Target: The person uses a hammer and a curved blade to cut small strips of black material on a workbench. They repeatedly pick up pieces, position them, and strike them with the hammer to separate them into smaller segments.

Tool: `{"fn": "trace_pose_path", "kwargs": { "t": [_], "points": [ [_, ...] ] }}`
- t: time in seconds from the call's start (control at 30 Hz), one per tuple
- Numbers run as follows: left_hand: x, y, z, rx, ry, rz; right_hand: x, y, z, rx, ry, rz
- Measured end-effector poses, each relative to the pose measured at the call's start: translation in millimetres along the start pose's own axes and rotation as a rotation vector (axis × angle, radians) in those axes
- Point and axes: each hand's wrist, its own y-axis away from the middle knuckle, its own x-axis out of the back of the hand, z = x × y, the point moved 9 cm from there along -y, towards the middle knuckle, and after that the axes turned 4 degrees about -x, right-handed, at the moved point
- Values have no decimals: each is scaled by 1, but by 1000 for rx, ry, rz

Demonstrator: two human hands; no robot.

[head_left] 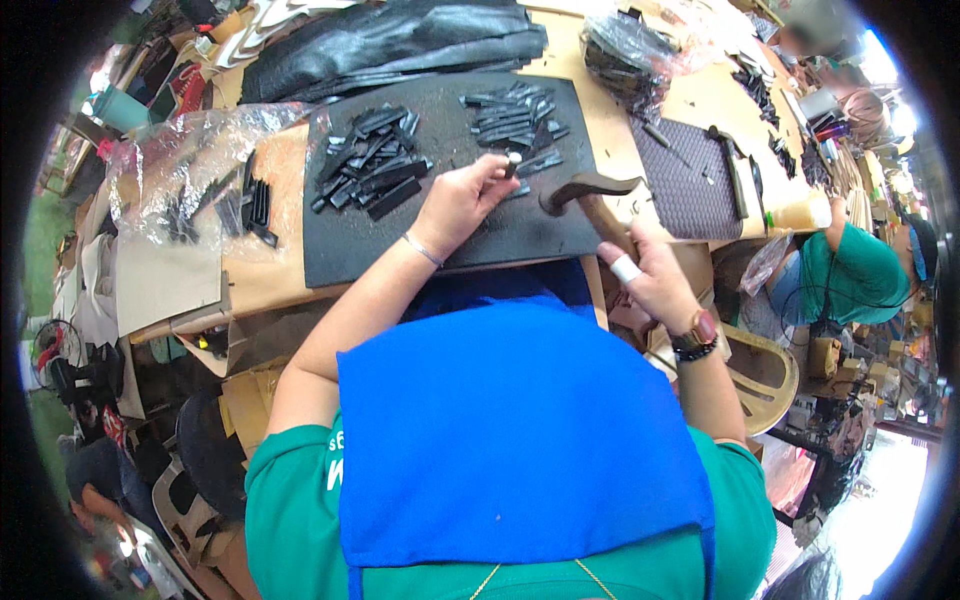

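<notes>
My left hand [458, 208] pinches a small black strip [511, 170] with a pale end between thumb and fingertips, above a dark rectangular board [350, 248]. My right hand [655, 278] is wrapped round the wooden handle of a hammer [592, 187]. Its dark, curved metal head hangs over the board's right side, just right of the held strip and apart from it. A heap of short black strips [375, 165] lies on the left of the board. More black strips [512, 115] are spread at its far right, beyond my left hand.
Black sheet material [390, 50] lies behind the board. Clear plastic with black strips [258, 205] is on the left; another plastic bag [630, 60] sits at the far right. A dark textured mat [690, 190] holds tools. A person in green [855, 270] is at right, near a chair [760, 375].
</notes>
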Motion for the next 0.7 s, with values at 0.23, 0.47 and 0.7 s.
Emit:
{"fn": "trace_pose_path", "kwargs": {
  "t": [0.23,0.47,0.7],
  "points": [
    [0,-1,5,-66,-89,-3,81,0,-127,843,-894,387],
    [6,4,15,-143,-110,55,35,-25,-114,414,163,130],
    [0,1,14,-128,-170,-9,1,-36,-71,341,463,95]
  ]
}}
